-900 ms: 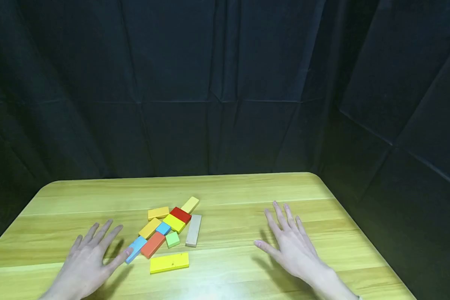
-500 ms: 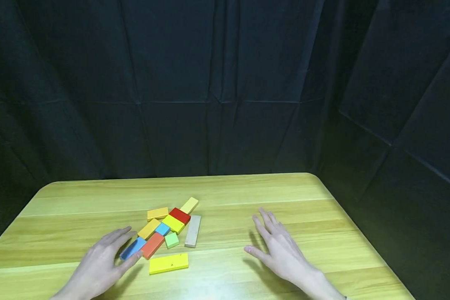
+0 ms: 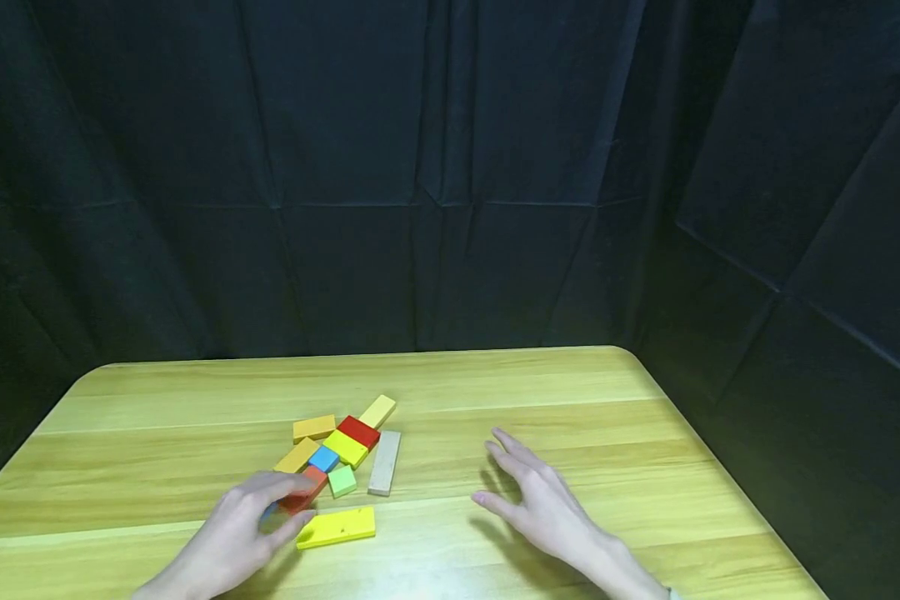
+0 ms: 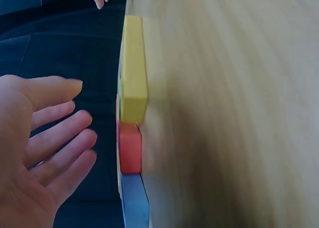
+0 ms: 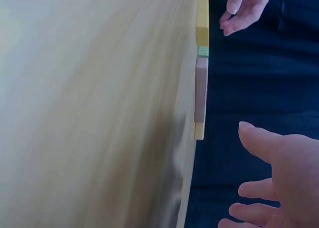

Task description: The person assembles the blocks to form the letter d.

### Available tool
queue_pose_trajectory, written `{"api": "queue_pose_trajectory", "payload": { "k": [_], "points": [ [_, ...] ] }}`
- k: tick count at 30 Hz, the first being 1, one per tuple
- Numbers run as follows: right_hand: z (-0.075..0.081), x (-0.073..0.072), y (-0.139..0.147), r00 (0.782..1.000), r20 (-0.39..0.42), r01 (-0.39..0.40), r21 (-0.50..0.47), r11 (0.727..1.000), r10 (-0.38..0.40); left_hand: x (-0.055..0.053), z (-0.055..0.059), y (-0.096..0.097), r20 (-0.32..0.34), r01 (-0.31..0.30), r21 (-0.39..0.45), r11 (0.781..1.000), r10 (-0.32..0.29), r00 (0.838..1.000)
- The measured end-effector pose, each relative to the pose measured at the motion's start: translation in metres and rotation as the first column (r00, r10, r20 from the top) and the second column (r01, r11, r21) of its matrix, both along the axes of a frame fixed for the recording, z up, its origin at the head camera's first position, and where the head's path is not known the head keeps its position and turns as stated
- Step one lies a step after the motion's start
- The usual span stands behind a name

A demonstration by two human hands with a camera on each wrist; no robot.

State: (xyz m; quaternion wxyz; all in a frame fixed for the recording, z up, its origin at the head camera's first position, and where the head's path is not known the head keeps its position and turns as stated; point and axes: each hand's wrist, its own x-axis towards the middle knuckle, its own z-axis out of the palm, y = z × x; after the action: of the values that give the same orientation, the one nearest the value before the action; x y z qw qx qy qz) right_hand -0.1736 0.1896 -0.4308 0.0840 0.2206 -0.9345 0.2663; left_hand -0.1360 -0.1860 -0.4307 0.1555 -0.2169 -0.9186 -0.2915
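Observation:
My left hand (image 3: 236, 529) hovers over the near-left end of a group of flat coloured blocks, fingers loosely bent, thumb apart, holding nothing. Its index finger overlaps the orange-red block (image 3: 298, 503) in the head view, and its thumb tip overlaps the long yellow block (image 3: 337, 527). Most of the blue block (image 4: 134, 203) is hidden behind the hand in the head view. In the left wrist view, a gap separates the fingers from the blocks. Right of the group, my right hand (image 3: 547, 508) floats above the table, fingers spread and relaxed, with nothing in it.
A small green block (image 3: 342, 482) and a grey block (image 3: 385, 463) lie nearest my right hand. Farther back are a dark red block (image 3: 359, 432), a pale yellow block (image 3: 377, 412) and orange blocks (image 3: 314, 428). Dark curtains (image 3: 450, 183) surround the wooden table (image 3: 570, 375).
My left hand has moved right from beside the blocks to over the orange-red one, its fingers bending more. My right hand has drifted left and slightly nearer. The blocks stay in place.

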Motion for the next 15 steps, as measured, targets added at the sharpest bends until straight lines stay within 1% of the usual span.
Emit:
{"api": "queue_pose_trajectory", "payload": {
  "k": [2, 5, 9, 11, 13, 15],
  "points": [
    [-0.001, -0.001, -0.003, 1.0, 0.018, -0.008, -0.03, 1.0, 0.008, -0.001, -0.002, 0.003, -0.019, 0.071, 0.034, 0.997, -0.07, 0.997],
    [-0.004, -0.002, -0.008, 0.999, 0.035, -0.014, -0.072, 0.997, 0.016, -0.003, -0.005, 0.006, -0.004, 0.136, 0.059, 0.989, -0.136, 0.991],
    [-0.007, -0.004, -0.013, 0.998, 0.059, -0.019, -0.117, 0.993, 0.026, -0.005, -0.009, 0.01, 0.02, 0.165, 0.042, 0.985, -0.166, 0.986],
    [-0.008, -0.005, -0.016, 0.996, 0.08, -0.023, -0.136, 0.99, 0.035, -0.005, -0.011, 0.012, 0.015, 0.173, 0.029, 0.984, -0.173, 0.985],
    [-0.009, -0.006, -0.019, 0.994, 0.101, -0.03, -0.155, 0.987, 0.046, -0.005, -0.013, 0.013, 0.009, 0.194, 0.025, 0.981, -0.195, 0.981],
    [-0.009, -0.008, -0.022, 0.992, 0.115, -0.038, -0.177, 0.983, 0.059, -0.006, -0.013, 0.013, 0.033, 0.204, 0.024, 0.979, -0.204, 0.978]
  ]
}}
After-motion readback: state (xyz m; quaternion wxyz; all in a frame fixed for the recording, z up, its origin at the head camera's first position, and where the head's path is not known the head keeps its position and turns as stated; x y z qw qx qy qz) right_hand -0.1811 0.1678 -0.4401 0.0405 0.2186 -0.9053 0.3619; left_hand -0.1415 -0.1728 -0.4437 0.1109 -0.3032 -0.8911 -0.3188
